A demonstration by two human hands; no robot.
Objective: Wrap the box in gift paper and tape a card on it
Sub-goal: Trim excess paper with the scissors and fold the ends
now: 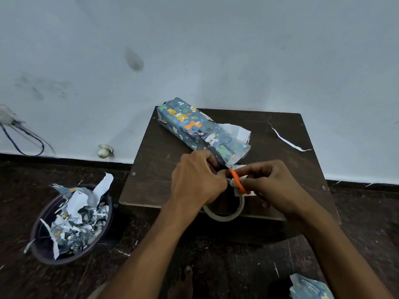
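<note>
A long box [194, 127] covered in blue animal-print gift paper lies slantwise on a small dark wooden table [269, 134]. Its near end [235, 145] is open, with loose paper flaps showing white inside. My left hand [198, 180] holds a roll of clear tape [224, 214] that hangs down over the table's front edge. My right hand [274, 184] grips orange-handled scissors [237, 180], whose blades point up toward the left hand's fingertips. A white piece of paper or card [241, 169] shows partly under my right hand; I cannot tell which.
A dark round bin [43, 249] full of gift-paper scraps stands on the floor at the left. A thin white paper strip [287, 140] lies on the table's right side. More gift paper [308, 288] lies on the floor at the lower right. My foot [183, 281] is below the table.
</note>
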